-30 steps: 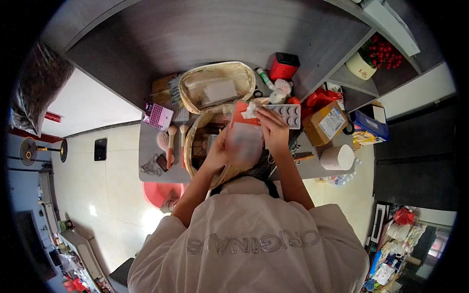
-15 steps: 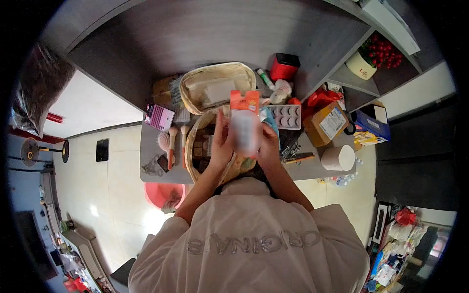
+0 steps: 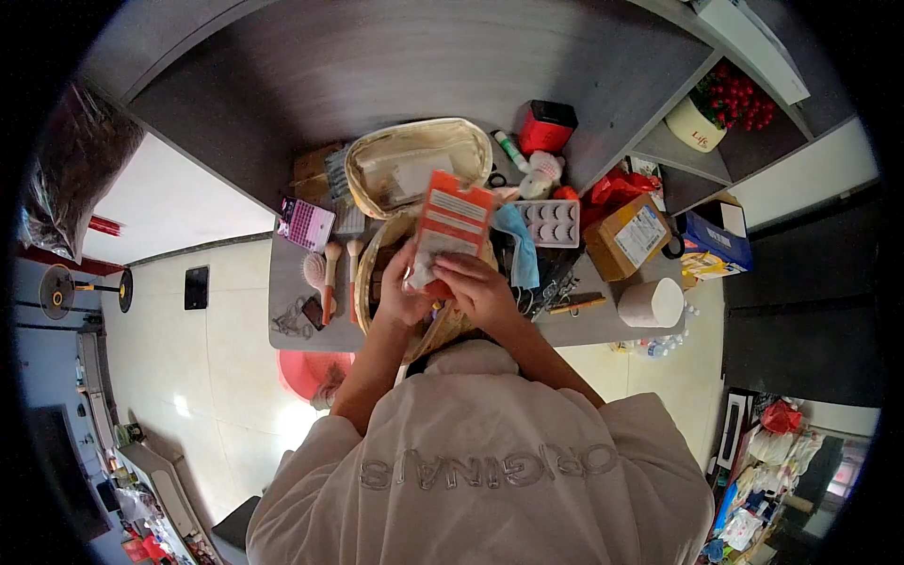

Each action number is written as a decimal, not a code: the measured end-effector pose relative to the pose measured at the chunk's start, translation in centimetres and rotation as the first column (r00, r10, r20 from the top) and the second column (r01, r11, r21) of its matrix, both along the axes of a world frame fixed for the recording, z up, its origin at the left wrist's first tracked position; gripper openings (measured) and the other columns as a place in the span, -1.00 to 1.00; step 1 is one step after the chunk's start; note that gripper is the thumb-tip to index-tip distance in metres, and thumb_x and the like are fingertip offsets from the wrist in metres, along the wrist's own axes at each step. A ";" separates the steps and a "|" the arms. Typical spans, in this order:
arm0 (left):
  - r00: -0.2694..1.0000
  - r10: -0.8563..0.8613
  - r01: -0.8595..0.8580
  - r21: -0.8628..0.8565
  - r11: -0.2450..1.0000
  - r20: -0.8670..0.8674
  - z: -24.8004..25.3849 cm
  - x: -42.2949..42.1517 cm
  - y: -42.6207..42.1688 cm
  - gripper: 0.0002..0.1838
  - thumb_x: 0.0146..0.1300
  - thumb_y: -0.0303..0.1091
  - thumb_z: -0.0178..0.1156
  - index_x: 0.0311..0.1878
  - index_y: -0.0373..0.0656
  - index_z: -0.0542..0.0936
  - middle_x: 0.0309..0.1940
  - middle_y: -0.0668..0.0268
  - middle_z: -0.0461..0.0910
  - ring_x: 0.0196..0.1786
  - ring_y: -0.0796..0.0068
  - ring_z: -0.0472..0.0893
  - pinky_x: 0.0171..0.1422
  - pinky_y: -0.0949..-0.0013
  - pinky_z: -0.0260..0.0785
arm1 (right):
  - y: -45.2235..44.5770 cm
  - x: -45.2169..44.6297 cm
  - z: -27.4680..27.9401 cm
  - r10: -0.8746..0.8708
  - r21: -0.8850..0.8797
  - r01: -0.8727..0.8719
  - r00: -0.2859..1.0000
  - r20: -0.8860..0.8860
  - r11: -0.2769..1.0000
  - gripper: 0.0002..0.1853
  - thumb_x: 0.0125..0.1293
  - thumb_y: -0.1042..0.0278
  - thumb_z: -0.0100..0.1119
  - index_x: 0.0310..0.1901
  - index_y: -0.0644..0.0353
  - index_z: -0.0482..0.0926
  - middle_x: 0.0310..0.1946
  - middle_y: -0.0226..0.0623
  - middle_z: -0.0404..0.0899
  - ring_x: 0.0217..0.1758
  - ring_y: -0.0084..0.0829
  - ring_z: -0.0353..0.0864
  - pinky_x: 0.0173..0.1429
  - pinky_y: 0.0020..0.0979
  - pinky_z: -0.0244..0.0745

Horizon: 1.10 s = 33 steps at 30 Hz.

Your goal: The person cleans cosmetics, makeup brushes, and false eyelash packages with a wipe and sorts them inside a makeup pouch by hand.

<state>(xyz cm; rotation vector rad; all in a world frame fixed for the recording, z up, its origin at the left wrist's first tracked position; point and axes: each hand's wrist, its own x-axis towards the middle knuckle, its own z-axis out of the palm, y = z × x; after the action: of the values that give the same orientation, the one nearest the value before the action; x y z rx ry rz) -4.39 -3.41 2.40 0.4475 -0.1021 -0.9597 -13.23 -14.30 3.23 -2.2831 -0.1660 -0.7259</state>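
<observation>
An orange packet [image 3: 455, 212] with white printed labels is held tilted above the open cosmetic bag [image 3: 370, 266]. My left hand [image 3: 403, 288] grips its lower left side. At the packet's lower part, my right hand [image 3: 474, 288] presses a crumpled white tissue [image 3: 421, 271] against it with closed fingers. The bag's raised lid [image 3: 353, 172] lies behind the packet. Just right of my hands are a blue face mask [image 3: 516, 247] and a tray of false lashes [image 3: 554, 224].
Two makeup brushes [image 3: 330, 282], a pink hairbrush [image 3: 314, 270] and a purple palette [image 3: 306, 224] lie at the left. Rightward are a cardboard box [image 3: 628, 239], a white roll [image 3: 651, 304] and a red-black box [image 3: 548, 127]. A pink basin [image 3: 303, 373] sits below the desk.
The packet has turned from its blurred face to its label side and now tilts. My right hand has moved down and left, with the tissue at the packet's lower part. The blue mask is more exposed.
</observation>
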 end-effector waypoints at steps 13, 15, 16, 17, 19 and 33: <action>0.997 -0.058 0.056 -0.055 0.997 -0.044 -0.5 -0.4 0.5 -0.55 0.23 -0.11 -0.15 0.12 -0.15 0.25 0.04 0.25 0.35 0.06 0.34 0.36 0.13 0.29 0.19 | -0.7 0.9 1.1 -0.098 -0.172 0.061 0.971 -0.216 0.983 -0.69 -0.02 0.54 0.05 -0.15 0.22 0.47 -0.04 -0.30 0.43 0.06 -0.31 0.38 0.05 -0.33 0.36; 1.000 0.006 -0.006 -0.001 1.000 -0.029 -1.1 0.2 0.9 -0.56 0.23 -0.14 -0.14 0.13 -0.15 0.25 0.02 0.25 0.37 0.05 0.32 0.38 0.12 0.29 0.22 | 0.1 0.1 0.3 0.029 -0.104 -0.049 0.982 -0.186 0.993 -0.70 0.00 0.57 0.02 -0.16 0.20 0.49 -0.08 -0.31 0.46 0.00 -0.32 0.42 0.02 -0.34 0.37; 0.999 -0.002 0.002 0.005 1.000 -0.039 -1.2 0.4 1.0 -0.57 0.23 -0.17 -0.12 0.12 -0.16 0.26 0.02 0.25 0.37 0.04 0.33 0.39 0.11 0.29 0.23 | 0.4 -0.2 0.1 0.091 -0.072 -0.105 0.982 -0.168 0.992 -0.71 0.02 0.59 0.00 -0.16 0.19 0.51 -0.10 -0.31 0.47 -0.03 -0.32 0.44 0.01 -0.34 0.38; 0.999 -0.010 0.010 0.010 1.000 -0.051 -1.3 0.5 1.2 -0.57 0.22 -0.20 -0.10 0.12 -0.16 0.27 0.01 0.25 0.38 0.03 0.33 0.40 0.10 0.30 0.25 | 0.6 -0.5 0.0 0.078 -0.044 -0.087 0.982 -0.170 0.995 -0.73 0.01 0.59 0.01 -0.20 0.21 0.52 -0.11 -0.32 0.48 -0.02 -0.33 0.44 0.02 -0.35 0.37; 1.000 -0.019 0.019 0.055 0.998 0.016 -1.0 0.3 1.2 -0.58 0.20 -0.26 -0.06 0.12 -0.17 0.27 -0.01 0.25 0.39 0.02 0.34 0.42 0.08 0.31 0.27 | 0.3 -0.7 1.4 -0.028 -0.147 0.008 0.990 -0.138 0.989 -0.74 0.01 0.59 0.01 -0.21 0.22 0.53 -0.11 -0.31 0.48 -0.01 -0.32 0.43 0.03 -0.35 0.37; 0.996 0.045 -0.060 0.196 0.979 0.081 -1.2 0.2 1.0 -0.53 0.25 -0.08 -0.14 0.13 -0.18 0.24 0.02 0.25 0.37 0.03 0.36 0.40 0.07 0.30 0.27 | 0.3 0.4 -0.2 -0.081 -0.213 0.060 0.993 -0.088 0.975 -0.69 -0.04 0.58 0.03 -0.18 0.20 0.51 -0.10 -0.29 0.46 0.00 -0.29 0.41 0.05 -0.34 0.35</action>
<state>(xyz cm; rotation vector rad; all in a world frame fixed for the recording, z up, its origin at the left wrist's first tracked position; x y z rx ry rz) -4.16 -2.43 1.19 0.6675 -0.0629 -0.9044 -12.84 -14.04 3.07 -2.5311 -0.1212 -0.6585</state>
